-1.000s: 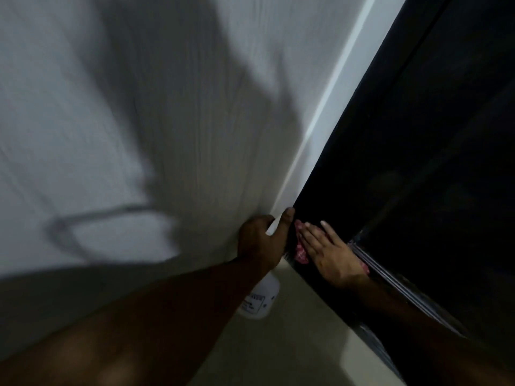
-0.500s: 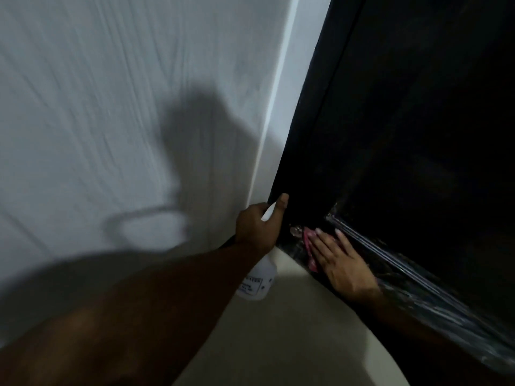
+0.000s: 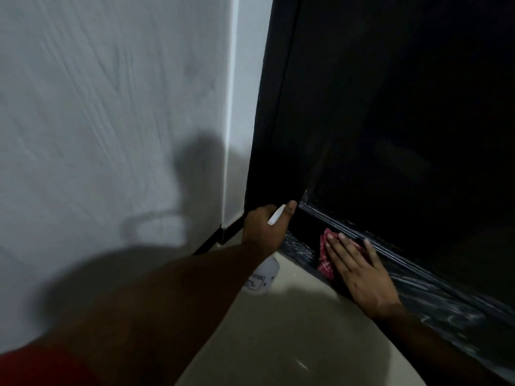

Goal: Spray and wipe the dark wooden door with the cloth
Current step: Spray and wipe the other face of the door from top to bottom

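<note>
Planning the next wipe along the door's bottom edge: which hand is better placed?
Right. The right hand presses the cloth flat against the door there; the left hand grips the spray bottle.

The wall (image 3: 111, 107) stands left of the door (image 3: 390, 107), the floor (image 3: 292, 330) below both. Low on the door, the cloth (image 3: 324, 263) lies under the right hand (image 3: 362, 271); the spray bottle (image 3: 262, 277), in the left hand (image 3: 264, 229), is just left.

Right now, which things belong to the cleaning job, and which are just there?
In the job: dark wooden door, red checked cloth under the flat right hand, white plastic spray bottle gripped by the left hand.
Just there: pale textured wall, beige floor.
</note>
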